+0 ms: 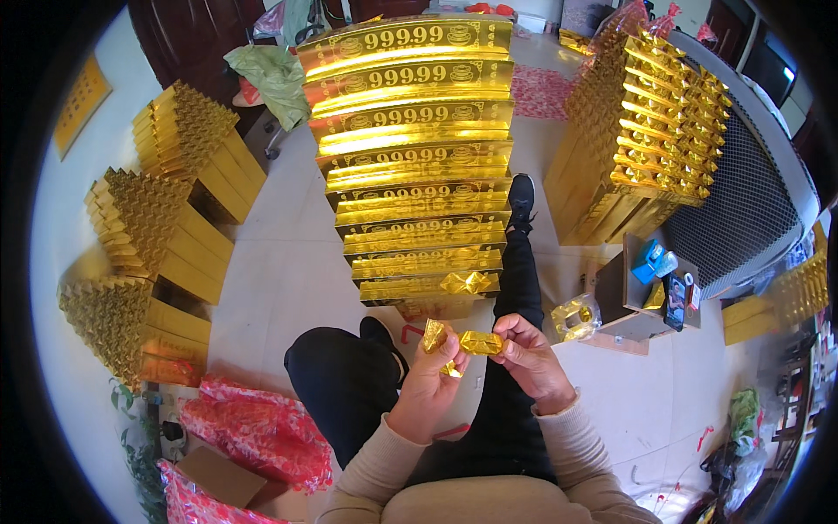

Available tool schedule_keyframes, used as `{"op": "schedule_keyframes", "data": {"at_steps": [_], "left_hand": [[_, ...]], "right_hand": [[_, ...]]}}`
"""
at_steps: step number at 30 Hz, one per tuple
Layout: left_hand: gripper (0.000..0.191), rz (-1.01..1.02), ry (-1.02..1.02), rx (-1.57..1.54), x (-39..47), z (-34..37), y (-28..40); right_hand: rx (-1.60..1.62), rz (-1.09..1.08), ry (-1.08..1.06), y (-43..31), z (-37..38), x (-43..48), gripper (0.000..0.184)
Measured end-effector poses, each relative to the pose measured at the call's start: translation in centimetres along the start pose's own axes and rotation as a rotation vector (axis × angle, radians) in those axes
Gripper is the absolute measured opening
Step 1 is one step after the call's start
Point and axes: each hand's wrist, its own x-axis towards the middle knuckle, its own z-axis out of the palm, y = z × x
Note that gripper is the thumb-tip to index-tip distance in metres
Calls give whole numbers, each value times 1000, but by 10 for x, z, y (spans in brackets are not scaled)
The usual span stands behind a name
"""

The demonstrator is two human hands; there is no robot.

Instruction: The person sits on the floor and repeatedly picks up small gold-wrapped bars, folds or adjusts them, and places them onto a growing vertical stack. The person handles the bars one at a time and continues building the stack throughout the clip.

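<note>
My left hand (429,383) grips folded gold foil paper (432,335), which sticks up between thumb and fingers, and another gold bit pokes out below. Between both hands sits a small folded gold paper ingot (481,342). The fingertips of my right hand (533,363) pinch its right end, while its left end meets my left fingers. Just beyond the hands stands a stepped stack of shiny gold paper boxes (419,157) with printed figures and ornaments. One loose gold paper ingot (465,282) rests on the lowest step, at its right.
Stepped gold stacks (157,229) line the left wall. A tall pile of gold ingots (674,124) stands at right. Nearby, a small wooden stand (615,281) bears a phone (675,301) and a blue object (648,261). Red-patterned plastic sheeting (262,426) lies at lower left.
</note>
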Motion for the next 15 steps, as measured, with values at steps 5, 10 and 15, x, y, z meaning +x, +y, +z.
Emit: {"op": "schedule_keyframes", "data": {"at_steps": [5, 10, 15], "left_hand": [[18, 32, 29, 80, 1, -9, -8], [21, 22, 37, 70, 1, -2, -8], [24, -110, 5, -36, 2, -12, -8]], "right_hand": [[42, 25, 102, 4, 2, 0, 23], [56, 60, 129, 2, 3, 0, 23], [70, 86, 58, 5, -4, 1, 24]]}}
